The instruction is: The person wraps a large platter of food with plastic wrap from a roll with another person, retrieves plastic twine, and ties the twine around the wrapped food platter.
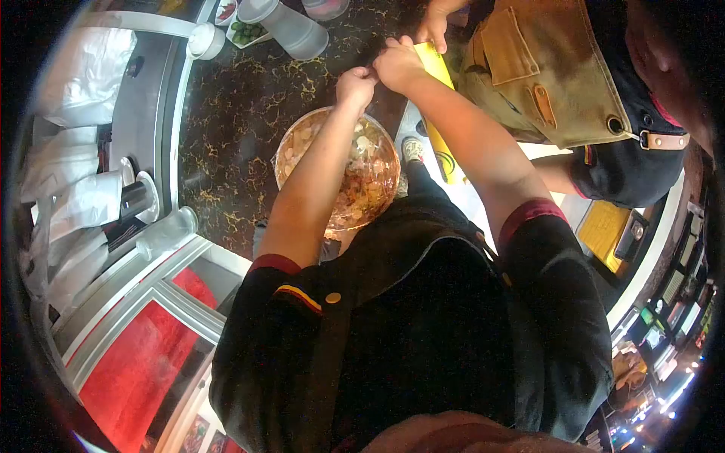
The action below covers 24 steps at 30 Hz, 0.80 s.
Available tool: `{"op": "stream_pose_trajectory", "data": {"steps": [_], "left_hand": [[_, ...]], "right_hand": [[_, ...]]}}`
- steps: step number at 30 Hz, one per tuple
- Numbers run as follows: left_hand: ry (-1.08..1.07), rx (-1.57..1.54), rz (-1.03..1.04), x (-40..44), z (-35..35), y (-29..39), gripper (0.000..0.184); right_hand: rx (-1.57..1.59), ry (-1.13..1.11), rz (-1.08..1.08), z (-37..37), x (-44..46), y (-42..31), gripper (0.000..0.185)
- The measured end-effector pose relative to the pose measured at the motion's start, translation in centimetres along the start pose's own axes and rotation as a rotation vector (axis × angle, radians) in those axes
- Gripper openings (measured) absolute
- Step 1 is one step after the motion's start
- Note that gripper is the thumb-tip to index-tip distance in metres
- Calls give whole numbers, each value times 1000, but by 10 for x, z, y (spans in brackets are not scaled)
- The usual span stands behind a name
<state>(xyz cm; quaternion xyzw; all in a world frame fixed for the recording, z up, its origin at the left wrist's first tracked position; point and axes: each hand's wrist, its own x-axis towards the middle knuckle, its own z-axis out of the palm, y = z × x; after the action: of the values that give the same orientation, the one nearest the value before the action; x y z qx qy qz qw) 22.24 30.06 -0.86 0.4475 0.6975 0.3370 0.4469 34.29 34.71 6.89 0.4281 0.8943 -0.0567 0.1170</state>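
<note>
Over the far side of a large round bowl (291, 155), both of my arms reach forward. My left hand (355, 88) is closed, its fingertips pressed together beside my right hand. Curled and also closed, my right hand (399, 64) lies against the upper end of a long yellow box (440, 113). What either hand pinches is hidden. Mixed pale and reddish-brown food (361, 181) fills the bowl, under what looks like a shiny clear film. Another person's hand (433, 29) rests on the top end of the yellow box.
A co-worker in a tan apron (544, 75) stands close on the right. On the dark marbled counter (226, 143) are a translucent pitcher (291, 30), a small white jar (205, 41) and a tray of green pieces (247, 32). Plastic bags (83, 75) hang at the left.
</note>
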Motion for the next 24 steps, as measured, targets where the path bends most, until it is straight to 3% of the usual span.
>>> {"op": "stream_pose_trajectory", "data": {"steps": [2, 5, 9, 11, 13, 15, 17, 19, 20, 21, 23, 24], "left_hand": [[-48, -282, -149, -2, -2, 5, 11], [-166, -446, -171, -14, -7, 12, 11], [-187, -428, -167, -18, -30, -10, 8], [-118, -312, -114, -18, -29, -16, 14], [-53, 153, 287, -12, -23, -27, 32], [-1, 280, 301, -26, -12, -15, 41], [47, 411, 319, -43, -5, 1, 51], [138, 521, 485, -56, 1, 9, 57], [53, 522, 398, -61, 3, 11, 46], [54, 515, 399, -64, 7, 7, 46], [-179, 837, 457, -74, 14, -6, 43], [-164, 935, 510, -86, 16, -9, 49]], "right_hand": [[-17, -20, 14, -3, 8, 0, 23], [-19, -114, 78, -8, 9, -3, 24], [-58, -134, 143, 10, 30, -2, 27], [-95, -115, 130, 18, 35, -2, 27], [-107, -63, 98, 24, 32, 1, 26], [-80, 99, 46, 28, 27, 5, 24], [-132, 88, 26, 28, 24, 6, 23], [-183, 73, 4, 29, 20, 8, 22], [-186, 43, -6, 31, 21, 8, 21], [-188, 13, -15, 29, 20, 8, 20], [-220, -42, -21, 25, 18, 7, 21], [-246, -93, -25, 23, 18, 6, 21]]}}
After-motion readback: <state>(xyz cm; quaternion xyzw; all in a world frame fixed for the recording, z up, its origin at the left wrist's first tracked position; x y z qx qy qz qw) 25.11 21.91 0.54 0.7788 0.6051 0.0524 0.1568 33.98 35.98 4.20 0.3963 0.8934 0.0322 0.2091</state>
